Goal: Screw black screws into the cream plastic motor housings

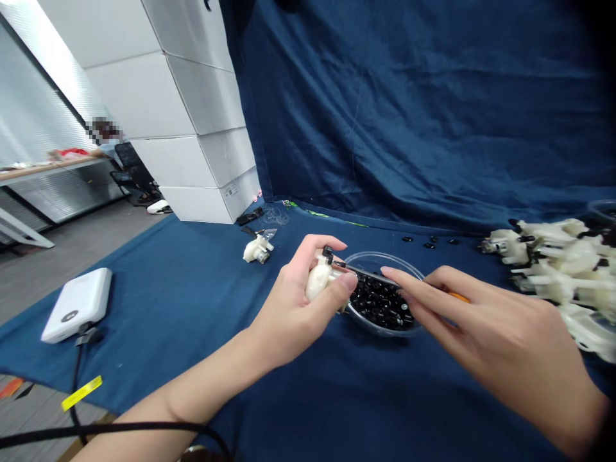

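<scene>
My left hand (303,295) is closed round a cream-white plastic part (318,281), with a small black piece (328,253) on its top. In my right hand (486,327), held much like a pen, is a thin metal tool (370,273) with a bit of orange (459,296) showing behind the fingers. The tool's tip reaches the white part near the black piece; whether it touches is unclear. Below and between both hands stands a clear round bowl (385,332) holding many small black pieces (378,301).
Many white parts (553,263) are piled at the right. One more white part (258,248) lies left of my hands. Several black pieces (430,245) lie behind the bowl. A white power bank (79,303) with a cable sits left; stacked white boxes (192,128) and a blue curtain (423,109) stand behind.
</scene>
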`<state>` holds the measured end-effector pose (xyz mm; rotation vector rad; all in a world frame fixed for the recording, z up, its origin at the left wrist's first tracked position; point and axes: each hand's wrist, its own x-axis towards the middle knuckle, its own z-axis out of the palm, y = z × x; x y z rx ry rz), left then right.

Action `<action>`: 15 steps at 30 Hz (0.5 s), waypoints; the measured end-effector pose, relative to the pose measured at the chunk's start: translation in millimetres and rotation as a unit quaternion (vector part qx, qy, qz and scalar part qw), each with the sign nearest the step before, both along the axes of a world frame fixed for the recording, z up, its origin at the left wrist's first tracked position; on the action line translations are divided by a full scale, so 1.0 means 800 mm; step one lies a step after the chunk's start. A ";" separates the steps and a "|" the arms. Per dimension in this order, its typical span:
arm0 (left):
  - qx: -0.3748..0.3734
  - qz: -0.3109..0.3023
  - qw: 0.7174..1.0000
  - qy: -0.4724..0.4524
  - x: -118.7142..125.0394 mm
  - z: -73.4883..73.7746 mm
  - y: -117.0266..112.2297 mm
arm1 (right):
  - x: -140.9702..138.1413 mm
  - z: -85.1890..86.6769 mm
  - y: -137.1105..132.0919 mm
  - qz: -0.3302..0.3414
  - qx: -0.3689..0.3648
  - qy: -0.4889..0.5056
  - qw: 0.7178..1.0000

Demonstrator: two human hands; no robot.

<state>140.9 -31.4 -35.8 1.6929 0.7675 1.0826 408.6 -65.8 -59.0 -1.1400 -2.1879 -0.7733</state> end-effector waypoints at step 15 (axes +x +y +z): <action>0.006 0.003 0.999 0.037 0.006 -0.002 0.001 | 0.006 0.007 -0.005 -0.034 0.037 -0.059 0.997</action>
